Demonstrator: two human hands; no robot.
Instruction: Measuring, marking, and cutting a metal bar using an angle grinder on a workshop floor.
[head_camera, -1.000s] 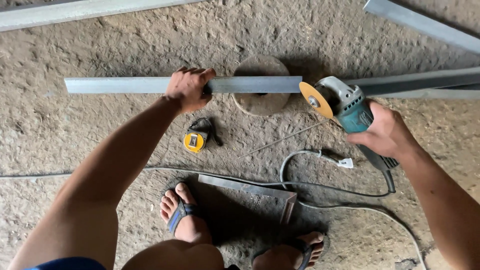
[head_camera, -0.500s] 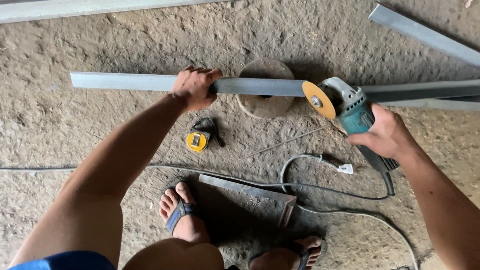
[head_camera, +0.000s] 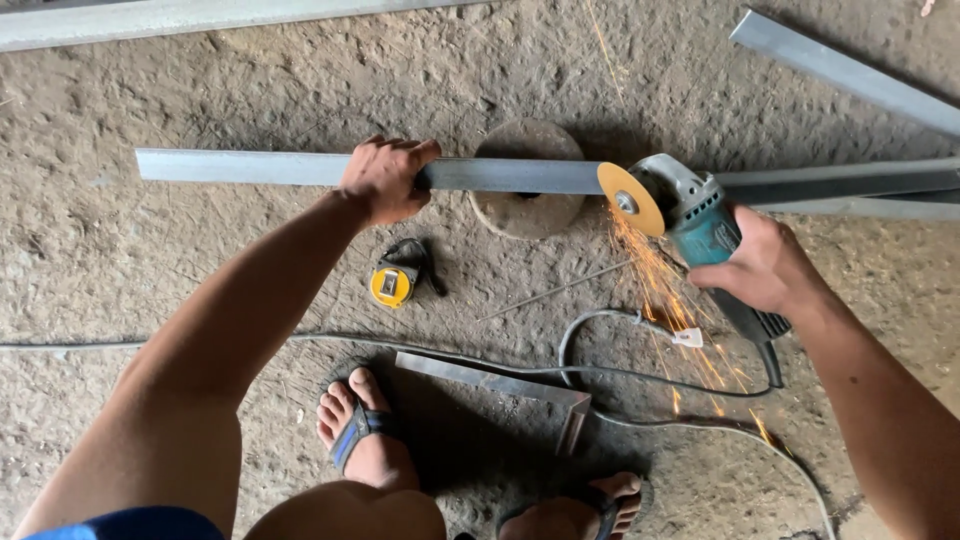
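Observation:
My left hand (head_camera: 385, 178) grips a long grey metal bar (head_camera: 240, 167) that lies across a round stone block (head_camera: 528, 196). My right hand (head_camera: 762, 265) holds a teal angle grinder (head_camera: 700, 225). Its yellow cutting disc (head_camera: 630, 198) is in contact with the bar just right of the block. Orange sparks (head_camera: 670, 300) spray down toward me from the disc. The bar continues to the right past the grinder (head_camera: 840, 183).
A yellow tape measure (head_camera: 390, 284) lies on the rough concrete floor below the bar. A thin rod (head_camera: 550, 292), a metal angle piece (head_camera: 500, 383) and the grinder's cable (head_camera: 620, 375) lie near my sandalled feet (head_camera: 365, 435). More metal bars lie at the top (head_camera: 200, 18) and upper right (head_camera: 840, 72).
The cutting disc has come against the bar and sparks now fly. Both hands keep their grips.

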